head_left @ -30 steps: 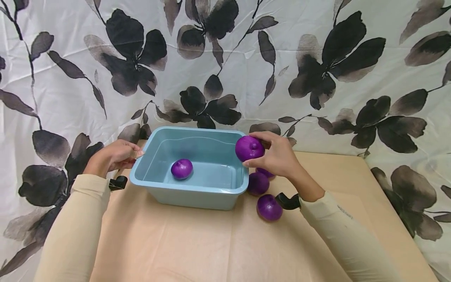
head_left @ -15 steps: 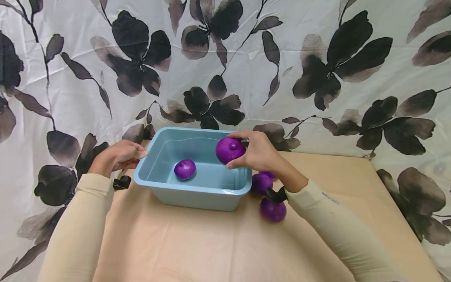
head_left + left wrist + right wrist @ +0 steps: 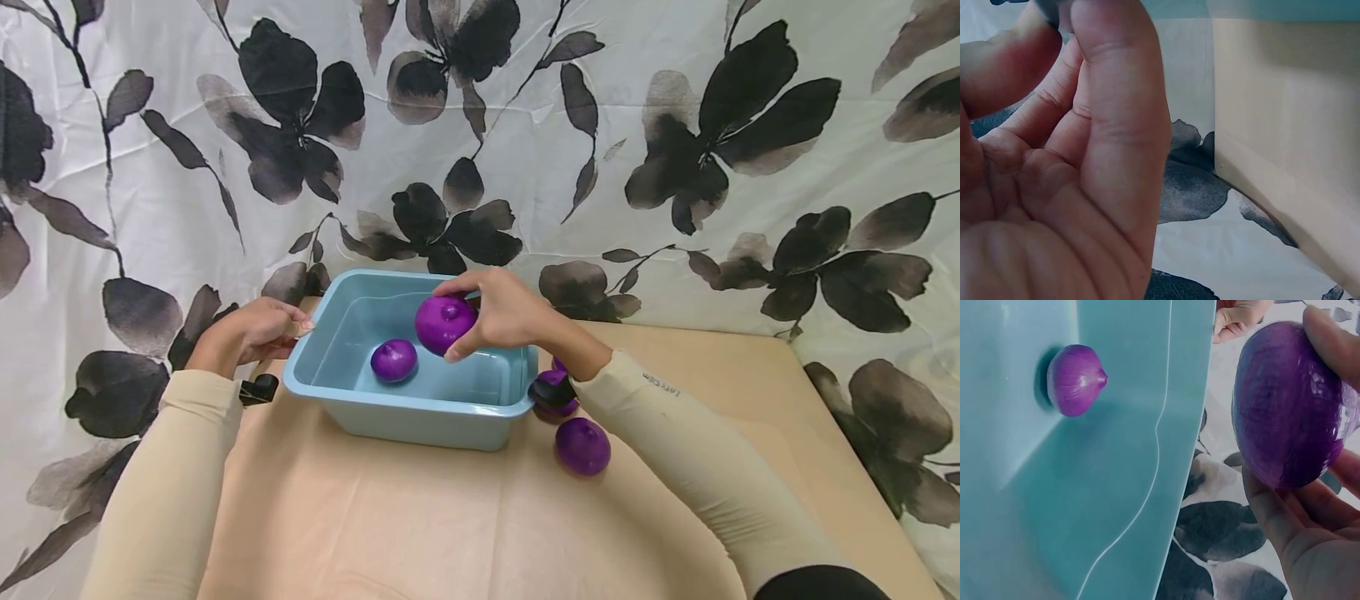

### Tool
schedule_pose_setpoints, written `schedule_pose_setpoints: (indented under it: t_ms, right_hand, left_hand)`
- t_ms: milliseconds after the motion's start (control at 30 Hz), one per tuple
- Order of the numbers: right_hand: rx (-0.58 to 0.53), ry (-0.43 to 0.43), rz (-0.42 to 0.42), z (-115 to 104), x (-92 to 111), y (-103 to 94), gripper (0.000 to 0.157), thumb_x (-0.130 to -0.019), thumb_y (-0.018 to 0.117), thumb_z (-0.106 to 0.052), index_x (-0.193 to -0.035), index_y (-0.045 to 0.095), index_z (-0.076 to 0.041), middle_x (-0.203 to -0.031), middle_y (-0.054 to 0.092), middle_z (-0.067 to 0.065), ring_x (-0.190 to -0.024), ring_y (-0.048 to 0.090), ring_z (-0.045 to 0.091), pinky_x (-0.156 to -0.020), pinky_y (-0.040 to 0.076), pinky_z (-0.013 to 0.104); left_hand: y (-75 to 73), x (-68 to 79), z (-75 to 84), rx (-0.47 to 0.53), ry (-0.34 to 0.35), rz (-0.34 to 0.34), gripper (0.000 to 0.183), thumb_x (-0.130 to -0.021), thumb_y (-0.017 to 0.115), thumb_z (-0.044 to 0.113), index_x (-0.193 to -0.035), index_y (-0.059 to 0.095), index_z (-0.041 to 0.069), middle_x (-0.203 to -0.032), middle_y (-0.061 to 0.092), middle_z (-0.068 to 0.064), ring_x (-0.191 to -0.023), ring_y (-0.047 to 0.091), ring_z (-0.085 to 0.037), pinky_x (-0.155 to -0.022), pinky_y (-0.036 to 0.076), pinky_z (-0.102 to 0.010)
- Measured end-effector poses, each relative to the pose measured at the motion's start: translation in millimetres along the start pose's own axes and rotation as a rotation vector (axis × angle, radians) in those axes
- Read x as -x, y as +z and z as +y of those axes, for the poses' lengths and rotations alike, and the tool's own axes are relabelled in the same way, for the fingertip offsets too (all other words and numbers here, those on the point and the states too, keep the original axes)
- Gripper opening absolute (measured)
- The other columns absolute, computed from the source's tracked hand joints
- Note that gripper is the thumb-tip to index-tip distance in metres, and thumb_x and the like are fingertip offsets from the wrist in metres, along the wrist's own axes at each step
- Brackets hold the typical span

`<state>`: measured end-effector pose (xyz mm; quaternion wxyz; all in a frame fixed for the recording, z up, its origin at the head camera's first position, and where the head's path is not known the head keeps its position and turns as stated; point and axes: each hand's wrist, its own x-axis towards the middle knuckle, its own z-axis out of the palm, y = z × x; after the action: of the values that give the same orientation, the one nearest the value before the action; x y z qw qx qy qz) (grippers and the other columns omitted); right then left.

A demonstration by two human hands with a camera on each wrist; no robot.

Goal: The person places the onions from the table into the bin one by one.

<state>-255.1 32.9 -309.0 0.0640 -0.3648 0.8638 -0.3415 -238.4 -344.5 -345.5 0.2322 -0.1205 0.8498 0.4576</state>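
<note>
My right hand (image 3: 513, 312) holds a purple onion (image 3: 444, 325) between thumb and fingers, above the inside of a light blue plastic tub (image 3: 405, 406). Inside the tub, on its floor, lies another purple onion (image 3: 393, 361), its pointed tip visible in the right wrist view. At the tub's left end, my left hand (image 3: 251, 333) pinches the rim with thumb and index finger. The left wrist view shows that pinch only at its top edge, with the other fingers loosely bent.
To the tub's right, a purple onion (image 3: 582, 447) sits on the tan table covering (image 3: 405, 517). Behind it are a second onion (image 3: 553, 408), partly covered by the right wrist's black strap, and a sliver of a third. A floral cloth (image 3: 570, 167) hangs behind the table.
My right hand has carried its onion leftward, from the tub's right rim to above its middle. The left hand keeps its hold on the rim, and the onion in the tub stays put.
</note>
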Motion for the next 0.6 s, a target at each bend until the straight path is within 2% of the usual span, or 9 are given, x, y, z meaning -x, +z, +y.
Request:
schedule_pose_setpoints:
  t_ms: [367,600]
  right_hand:
    - [-0.045,-0.101,-0.092,-3.8,-36.5,16.5,0.078,-0.063,0.101,-0.030,-0.133,0.070,-0.013,-0.130,0.072,0.005,-0.110,0.064,0.019,-0.088,0.058,0.032]
    - [-0.089,-0.116,-0.152,-3.1,-56.7,35.1,0.078,-0.064,0.101,-0.026,-0.134,0.069,-0.013,-0.131,0.072,0.005,-0.113,0.064,0.018,-0.090,0.058,0.030]
  left_hand:
    - [-0.9,-3.2,0.7,0.008,0.009,-0.011,0.040,-0.106,0.054,0.013,-0.141,0.049,-0.008,-0.103,0.061,-0.004,-0.085,0.066,-0.010,-0.077,0.060,-0.024]
    - [-1.5,-1.7,1.1,0.021,-0.002,-0.006,0.039,-0.106,0.053,0.011,-0.139,0.050,-0.008,-0.102,0.061,-0.003,-0.084,0.066,-0.010,-0.077,0.060,-0.025]
